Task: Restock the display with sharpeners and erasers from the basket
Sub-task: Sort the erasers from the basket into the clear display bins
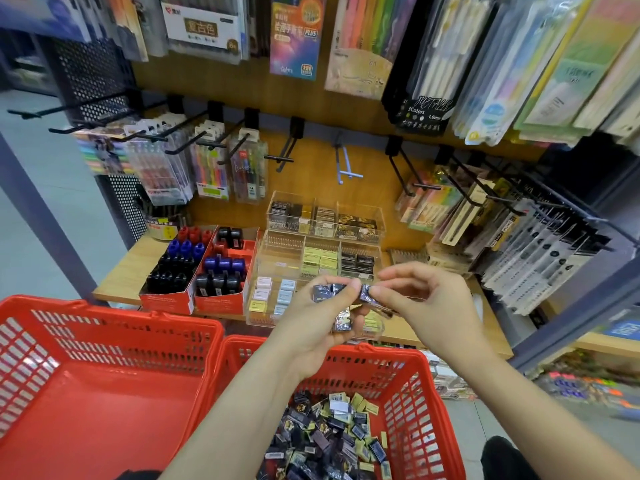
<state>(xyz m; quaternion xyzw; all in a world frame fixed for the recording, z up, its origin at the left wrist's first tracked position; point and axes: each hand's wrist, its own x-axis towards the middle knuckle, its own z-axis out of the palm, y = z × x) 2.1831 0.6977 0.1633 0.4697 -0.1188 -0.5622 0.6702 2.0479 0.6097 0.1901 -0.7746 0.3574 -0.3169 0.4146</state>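
Fingers [349,289] of the left hand [322,327] are curling round several small dark foil-wrapped packets [327,292], one more [343,322] sitting low in the palm. Right hand [415,299] is pinching a similar dark packet [367,293] between thumb and forefinger, its other fingers loosely bent; the packet is touching the left thumb tip. Can't tell eraser or sharpener.

Both hands are hovering over the clear acrylic tiered display [322,244], rectangular compartments holding small boxy items: pale yellow, white, light blue, black, gold-patterned. It's sitting on a wooden shelf [117,278].

Red plastic basket [415,393], slotted lattice walls, is sitting below the hands, holding a loose heap of small packets [329,434]: dark glossy wrappers, cream and yellow boxes, print too small to read. Second red basket [104,393] is sitting just to its left, touching.

Two red cardboard trays [201,299] are holding black, blue and red capped bottles, left of the display.

Black wire hooks are carrying pen packs. Readable: "PLUS" on a purple pack [294,36]; "3Colors", "1.0mm", "METALLIC" on a black pack [426,109].
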